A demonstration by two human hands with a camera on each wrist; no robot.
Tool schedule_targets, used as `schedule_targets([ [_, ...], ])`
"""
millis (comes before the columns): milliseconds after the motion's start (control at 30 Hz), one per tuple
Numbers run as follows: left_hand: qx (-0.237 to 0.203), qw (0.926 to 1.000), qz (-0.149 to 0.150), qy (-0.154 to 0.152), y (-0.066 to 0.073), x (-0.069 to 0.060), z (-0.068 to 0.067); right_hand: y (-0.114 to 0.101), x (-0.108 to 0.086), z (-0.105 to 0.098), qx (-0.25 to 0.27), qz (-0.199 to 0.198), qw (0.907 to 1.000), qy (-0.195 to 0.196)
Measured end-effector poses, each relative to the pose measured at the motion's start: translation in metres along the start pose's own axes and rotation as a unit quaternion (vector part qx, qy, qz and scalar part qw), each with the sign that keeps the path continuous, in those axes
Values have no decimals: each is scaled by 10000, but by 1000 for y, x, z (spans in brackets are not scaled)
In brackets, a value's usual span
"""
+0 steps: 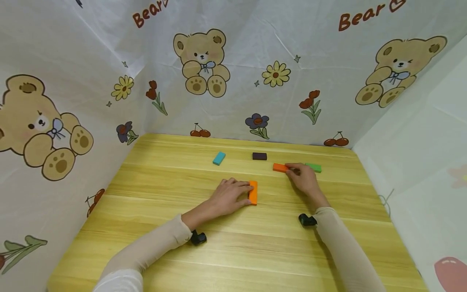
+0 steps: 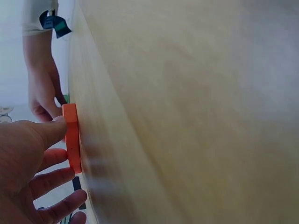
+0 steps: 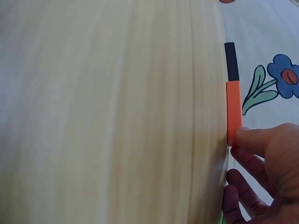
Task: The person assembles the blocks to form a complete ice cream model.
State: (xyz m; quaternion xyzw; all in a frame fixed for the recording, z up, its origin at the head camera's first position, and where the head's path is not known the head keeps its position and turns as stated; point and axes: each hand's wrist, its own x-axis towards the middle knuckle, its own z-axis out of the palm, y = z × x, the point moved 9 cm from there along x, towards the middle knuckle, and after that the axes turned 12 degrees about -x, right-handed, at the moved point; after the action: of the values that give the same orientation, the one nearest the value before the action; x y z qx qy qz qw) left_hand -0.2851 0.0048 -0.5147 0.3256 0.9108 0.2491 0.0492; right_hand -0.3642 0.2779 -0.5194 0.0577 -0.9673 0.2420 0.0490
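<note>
My left hand [image 1: 230, 197] holds an orange block [image 1: 253, 193] that lies lengthwise away from me on the wooden table. Its thumb is at the block's near end and its fingers reach toward the far end; the left wrist view shows thumb and fingers against the block [image 2: 72, 140]. Farther back and to the right, my right hand [image 1: 303, 178] pinches the right end of a red-orange block [image 1: 280, 167] between thumb and forefinger. This block [image 3: 234, 109] lies crosswise in the head view. A green block [image 1: 314, 167] shows just behind the right hand, partly covered by it.
A dark purple block [image 1: 259, 156] lies near the back of the table [image 1: 233, 255], with a light blue block [image 1: 219, 158] to its left. A white cloth [image 1: 233, 109] printed with bears and flowers rises behind the table and along its sides.
</note>
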Motion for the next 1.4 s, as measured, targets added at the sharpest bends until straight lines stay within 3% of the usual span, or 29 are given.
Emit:
schedule_targets([
  [633,168,9995,254,40,19,9,10,-27,10,11,96,-359,9993,73],
  [967,245,9994,257,-17,30,16,12,-44,15,20,220,-362,9991,-20],
  [1400,238,9995,193,-49,28,14,13,-55,22,33,243,-406,9989,-60],
])
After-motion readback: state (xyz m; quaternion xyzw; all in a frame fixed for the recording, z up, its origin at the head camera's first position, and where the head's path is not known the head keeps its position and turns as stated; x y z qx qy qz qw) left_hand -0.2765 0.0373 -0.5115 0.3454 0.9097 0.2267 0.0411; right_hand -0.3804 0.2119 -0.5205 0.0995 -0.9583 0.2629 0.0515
